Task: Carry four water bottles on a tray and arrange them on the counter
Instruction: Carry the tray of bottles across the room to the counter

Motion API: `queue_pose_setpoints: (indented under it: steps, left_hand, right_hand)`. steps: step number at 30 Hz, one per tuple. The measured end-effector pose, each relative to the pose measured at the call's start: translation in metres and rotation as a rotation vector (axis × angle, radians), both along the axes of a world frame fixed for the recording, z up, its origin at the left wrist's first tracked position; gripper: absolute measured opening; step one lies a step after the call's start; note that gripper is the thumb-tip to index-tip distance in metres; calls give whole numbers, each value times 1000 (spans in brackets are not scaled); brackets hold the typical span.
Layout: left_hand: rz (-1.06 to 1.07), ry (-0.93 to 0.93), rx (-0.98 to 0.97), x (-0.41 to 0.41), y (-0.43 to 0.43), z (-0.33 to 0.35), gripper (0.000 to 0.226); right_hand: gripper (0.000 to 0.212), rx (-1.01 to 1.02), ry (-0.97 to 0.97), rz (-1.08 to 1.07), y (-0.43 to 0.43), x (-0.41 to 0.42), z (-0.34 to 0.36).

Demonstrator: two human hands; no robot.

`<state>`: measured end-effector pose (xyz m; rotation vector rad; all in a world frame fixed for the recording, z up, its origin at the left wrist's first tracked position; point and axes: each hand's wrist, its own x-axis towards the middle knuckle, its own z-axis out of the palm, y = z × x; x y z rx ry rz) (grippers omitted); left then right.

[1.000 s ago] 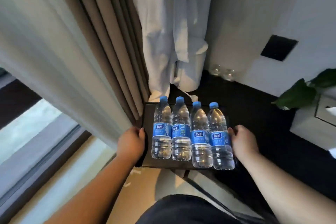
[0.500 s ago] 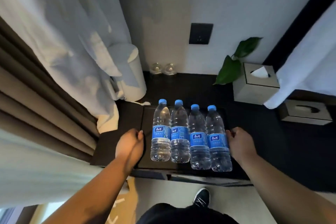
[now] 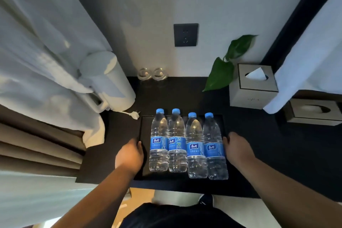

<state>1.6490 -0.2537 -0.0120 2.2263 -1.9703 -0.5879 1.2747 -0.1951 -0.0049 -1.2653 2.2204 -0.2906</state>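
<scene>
Several clear water bottles (image 3: 176,140) with blue caps and blue labels stand upright in a row on a black tray (image 3: 145,127). The tray lies over the dark counter (image 3: 277,144), near its front edge. My left hand (image 3: 129,155) grips the tray's left rim. My right hand (image 3: 237,149) grips the right rim, close beside the rightmost bottle (image 3: 214,146). Whether the tray rests on the counter or hovers just above it is unclear.
A white kettle (image 3: 109,79) with a loose plug (image 3: 134,114) stands at the back left, partly under a white cloth. Two glasses (image 3: 152,74) sit at the wall. A leafy plant (image 3: 224,68), a tissue box (image 3: 253,87) and a second box (image 3: 312,112) stand right.
My view swung from the curtains to the counter. The tray with the bottles moved forward over the counter and lower, both hands still on its rims.
</scene>
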Motion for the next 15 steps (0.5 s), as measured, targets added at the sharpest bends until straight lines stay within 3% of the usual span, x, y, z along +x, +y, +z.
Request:
queue_pose_setpoints:
  steps: [9,15]
  left_hand:
    - [-138,-3,35,12,-25,-19,19]
    - [-176,-110,111,19,-31,-26,30]
  right_hand:
    - [28,122,55,31,-8,9,-20]
    - [28,174,134,78,-12,10,-23]
